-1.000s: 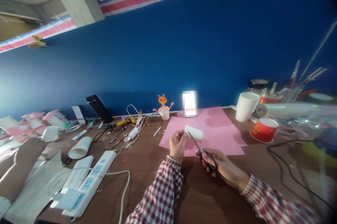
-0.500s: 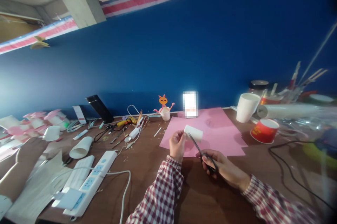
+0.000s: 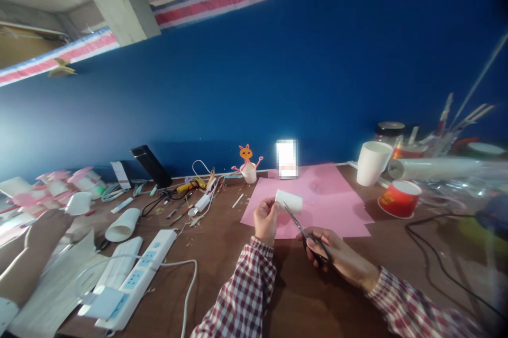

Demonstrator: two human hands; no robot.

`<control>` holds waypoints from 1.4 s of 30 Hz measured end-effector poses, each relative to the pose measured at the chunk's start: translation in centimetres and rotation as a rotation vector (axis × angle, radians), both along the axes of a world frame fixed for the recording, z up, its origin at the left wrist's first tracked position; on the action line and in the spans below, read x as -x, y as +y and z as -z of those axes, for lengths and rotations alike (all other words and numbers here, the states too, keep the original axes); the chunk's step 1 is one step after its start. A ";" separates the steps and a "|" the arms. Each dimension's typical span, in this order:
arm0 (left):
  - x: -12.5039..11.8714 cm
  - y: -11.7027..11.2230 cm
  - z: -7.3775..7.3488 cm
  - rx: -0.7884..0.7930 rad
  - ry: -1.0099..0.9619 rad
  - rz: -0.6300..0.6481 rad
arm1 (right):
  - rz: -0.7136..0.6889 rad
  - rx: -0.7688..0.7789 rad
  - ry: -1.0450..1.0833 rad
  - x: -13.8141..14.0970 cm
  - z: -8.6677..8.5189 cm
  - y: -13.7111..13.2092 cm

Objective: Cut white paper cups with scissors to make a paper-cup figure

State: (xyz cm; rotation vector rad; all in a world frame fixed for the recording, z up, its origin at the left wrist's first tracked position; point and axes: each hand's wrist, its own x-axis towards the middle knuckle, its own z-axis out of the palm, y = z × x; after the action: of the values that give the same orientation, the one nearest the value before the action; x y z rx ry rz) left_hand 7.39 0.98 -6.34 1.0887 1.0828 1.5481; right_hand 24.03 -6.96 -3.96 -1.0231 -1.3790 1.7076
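Observation:
My left hand (image 3: 265,219) pinches the rim of a white paper cup (image 3: 290,201), which is tipped on its side over the pink paper (image 3: 337,206). In my right hand (image 3: 333,253) is a pair of scissors (image 3: 300,228) with dark handles, fingers wrapped round the loops. The blades reach up and left to the cup near its rim; whether they have cut into it I cannot tell. Behind stands a small white cup with an orange cat-faced paper figure (image 3: 246,156) and pink arms. A bright upright phone-like screen (image 3: 286,158) is blurred out.
At right stand a tall white cup (image 3: 373,163) and a red paper bowl (image 3: 399,199). A power strip (image 3: 137,279) with a cable lies at left, near a tipped white cup (image 3: 123,225). Another person's arm (image 3: 35,248) reaches in from the left.
The cup has shifted slightly left in my left hand, and the scissors remain against it. The rest of the table looks the same.

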 end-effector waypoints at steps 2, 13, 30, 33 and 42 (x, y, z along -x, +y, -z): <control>0.0 -0.1 -0.1 0.000 0.009 0.001 | 0.001 -0.004 -0.002 0.0 -0.1 0.0; 0.1 0.0 0.1 0.000 0.011 -0.019 | 0.028 -0.023 -0.009 0.0 -0.1 0.0; 0.2 0.0 0.0 0.005 0.026 -0.016 | 0.059 -0.049 -0.036 -0.1 -0.3 0.0; 0.2 0.0 0.0 0.009 0.010 -0.016 | 0.105 -0.060 -0.012 -0.2 -0.3 0.2; 0.1 0.1 0.1 0.002 -0.007 -0.018 | 0.388 -0.450 -0.361 -2.1 0.8 2.2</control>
State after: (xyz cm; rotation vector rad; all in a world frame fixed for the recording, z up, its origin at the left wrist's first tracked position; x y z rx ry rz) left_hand 7.28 1.03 -6.41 1.0737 1.0921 1.5639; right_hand 26.15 -4.80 -4.79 -1.2665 -1.5674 0.9050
